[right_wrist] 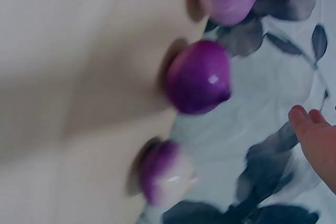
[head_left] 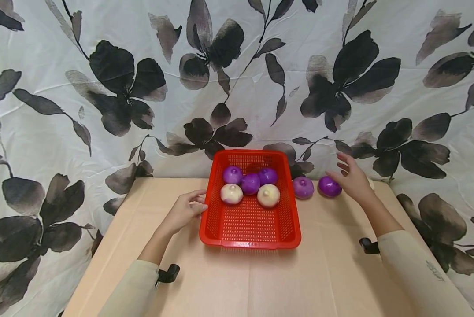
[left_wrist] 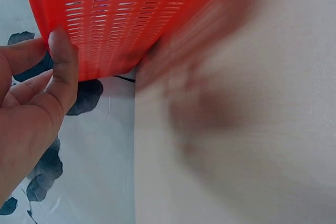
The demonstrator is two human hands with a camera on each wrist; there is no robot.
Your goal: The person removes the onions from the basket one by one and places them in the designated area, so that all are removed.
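Note:
A red plastic basket (head_left: 249, 226) stands in the middle, holding purple onions (head_left: 250, 184) and paler whitish onions (head_left: 268, 196). My left hand (head_left: 186, 210) pinches the basket's left side; in the left wrist view the thumb (left_wrist: 63, 59) lies against its slotted wall. To the right of the basket sit a light purple onion (head_left: 302, 187) and a darker purple onion (head_left: 330, 186). Over the darker one, my right hand (head_left: 353, 178) hovers with fingers extended, apart from it in the right wrist view. A white-and-purple onion (right_wrist: 167, 174) is mostly hidden behind that hand in the head view.
The table (head_left: 173, 281) has a pale beige cover. Behind it hangs a white cloth (head_left: 276, 26) with dark printed flowers, meeting the table's far edge close to the basket and the loose onions.

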